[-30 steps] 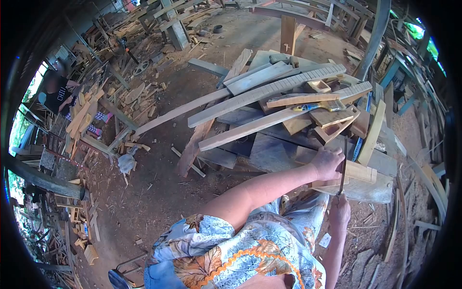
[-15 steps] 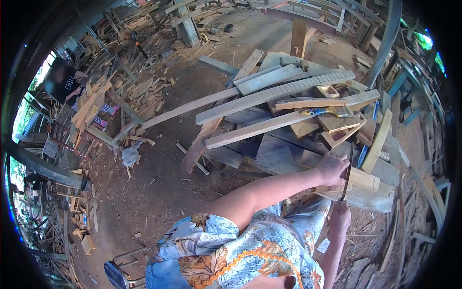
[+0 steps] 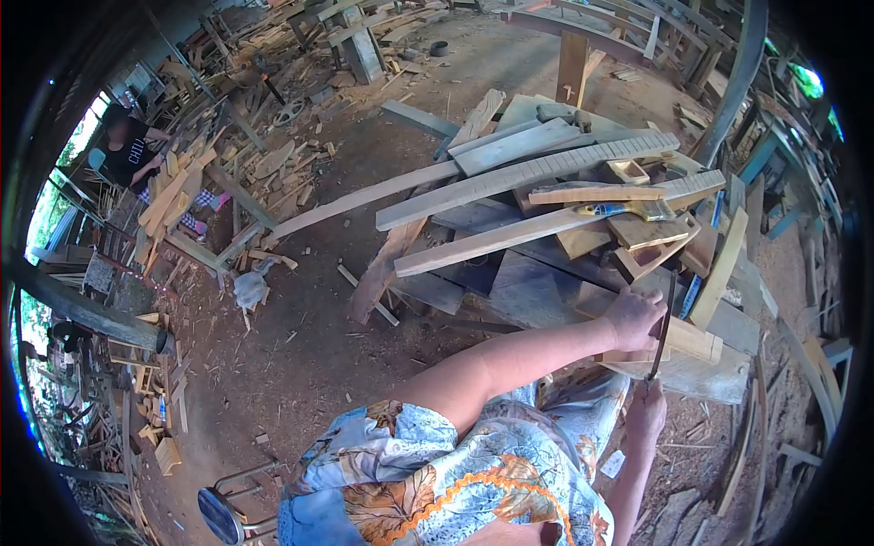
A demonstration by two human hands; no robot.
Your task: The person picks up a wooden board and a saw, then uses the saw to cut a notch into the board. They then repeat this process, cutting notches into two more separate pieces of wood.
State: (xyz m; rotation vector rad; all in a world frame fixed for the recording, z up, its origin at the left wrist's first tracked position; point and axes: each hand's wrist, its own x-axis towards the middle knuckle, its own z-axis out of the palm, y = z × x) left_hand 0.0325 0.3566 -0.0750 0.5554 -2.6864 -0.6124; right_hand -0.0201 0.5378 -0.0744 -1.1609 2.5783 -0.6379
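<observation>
My left hand (image 3: 635, 320) is closed on a pale wooden piece (image 3: 696, 340) at the edge of the work surface; its fingertips are partly hidden. Below it, my right hand (image 3: 645, 411) is wrapped round the lower end of a long, narrow dark tool (image 3: 665, 325), whose exact kind I cannot make out. The tool points up and away, crossing the wooden piece just right of my left hand. Beyond my hands are small open wooden boxes (image 3: 628, 266), a brush (image 3: 648, 211) and long curved wood strips (image 3: 528, 182).
A blue-edged strip (image 3: 691, 293) lies to the right of the boxes. At the far left a person in a black shirt (image 3: 132, 155) sits beside stacked wood pieces (image 3: 173, 196). A round stool (image 3: 219, 516) stands at lower left. Wood scraps litter the floor (image 3: 300, 364).
The view has shifted slightly, so most things appear a little further right. My hands keep nearly the same place and grip. The far person's head and arms have changed position.
</observation>
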